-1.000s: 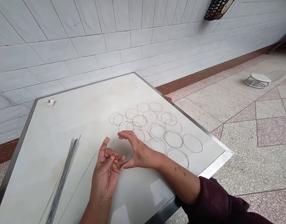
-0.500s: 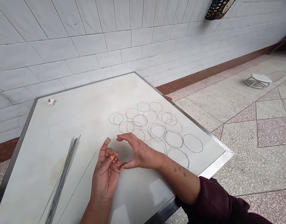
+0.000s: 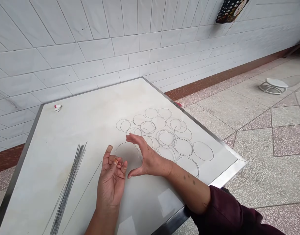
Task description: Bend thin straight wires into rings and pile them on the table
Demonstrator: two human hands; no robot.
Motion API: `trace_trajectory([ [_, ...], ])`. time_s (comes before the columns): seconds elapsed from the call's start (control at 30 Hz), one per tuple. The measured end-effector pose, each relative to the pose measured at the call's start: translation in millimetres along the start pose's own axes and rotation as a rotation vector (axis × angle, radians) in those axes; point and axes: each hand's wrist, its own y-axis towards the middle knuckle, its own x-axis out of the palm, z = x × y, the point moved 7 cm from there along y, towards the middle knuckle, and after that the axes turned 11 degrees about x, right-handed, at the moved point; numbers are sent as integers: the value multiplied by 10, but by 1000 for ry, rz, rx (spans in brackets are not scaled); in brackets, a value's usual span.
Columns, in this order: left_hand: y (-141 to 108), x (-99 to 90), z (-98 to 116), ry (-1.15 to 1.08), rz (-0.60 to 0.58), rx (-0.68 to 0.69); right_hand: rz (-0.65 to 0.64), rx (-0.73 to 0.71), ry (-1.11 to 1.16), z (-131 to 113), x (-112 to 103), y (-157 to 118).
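My left hand is raised over the table, thumb and fingertips pinched on a thin metal wire. From the pinch the wire bows in a loose arc toward my right hand. That hand is open, its thumb and fingers spread in a wide C around the far side of the arc; whether it touches the wire I cannot tell. Behind and beside it lie several wire rings, some overlapping. Left of my left hand rests a bundle of straight wires, with a single straight wire next to it.
The white table has a metal edge and stands by a tiled wall. Two small red-and-white items sit near its far left corner. On the floor at right is a low round stool. A dark patterned item is at the wall.
My right hand has opened wider and its thumb has drawn away from my left fingers. The wire loop has sprung into a broader arc. The view has shifted slightly.
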Motion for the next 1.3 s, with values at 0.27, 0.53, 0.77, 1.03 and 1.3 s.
trace_trajectory([
  [0.27,-72,34,-56,16,0,-37,29,60,-59,17,3,8],
  [0.53,-58,55,-34,56,-8,-23,29,62,-72,-18,-19,7],
  [0.77,-52,56,-40,83,-6,-34,4,89,-59,-26,-47,15],
  [1.03,-36,47,-37,83,-17,-21,5,113,-27,6,-34,16],
  [1.3,-82,54,-96,54,-3,-41,84,145,-36,93,-48,5],
])
